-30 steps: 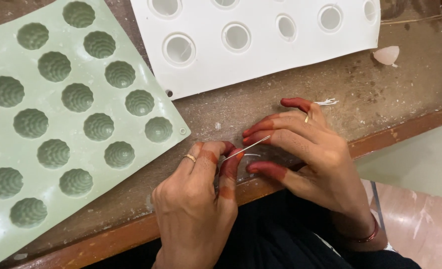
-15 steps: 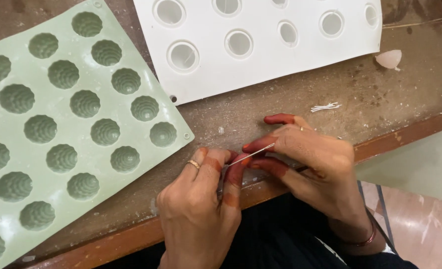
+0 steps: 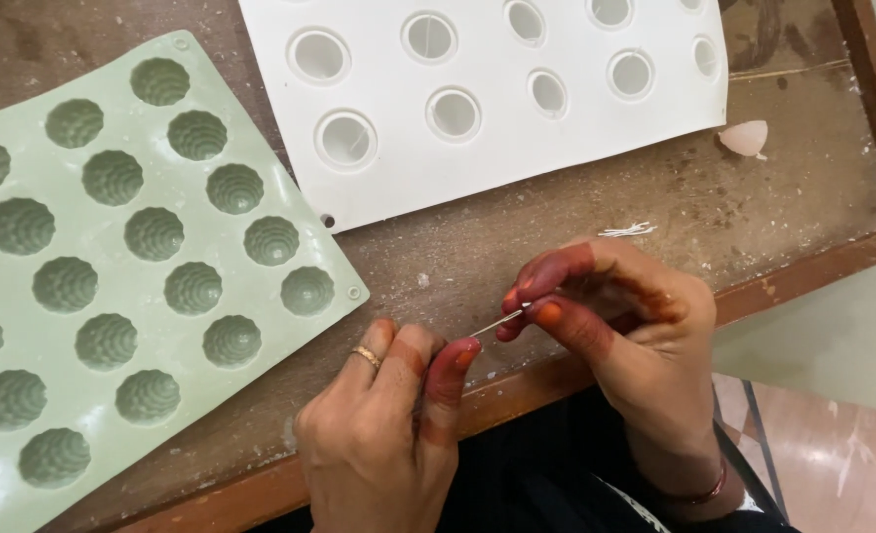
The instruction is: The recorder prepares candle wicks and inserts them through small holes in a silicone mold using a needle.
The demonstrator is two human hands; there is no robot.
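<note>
Both of my hands meet near the front edge of a worn wooden table. A short thin white wick runs between them. My left hand, with a ring on one finger, pinches its lower end. My right hand pinches the upper end between thumb and fingertip. The fingertips of both hands are stained dark red. A green silicone mould with several ribbed round cavities lies to the left of my hands.
A white mould sheet with several round holes lies at the back. A small pale pink shell-like piece rests beside it on the right. A few white wick scraps lie just beyond my right hand. The table's raised wooden rim runs along the front.
Both hands stayed together at the table's front edge, still holding the wick. My right fingers have curled in tighter around its upper end. The view has shifted slightly.
</note>
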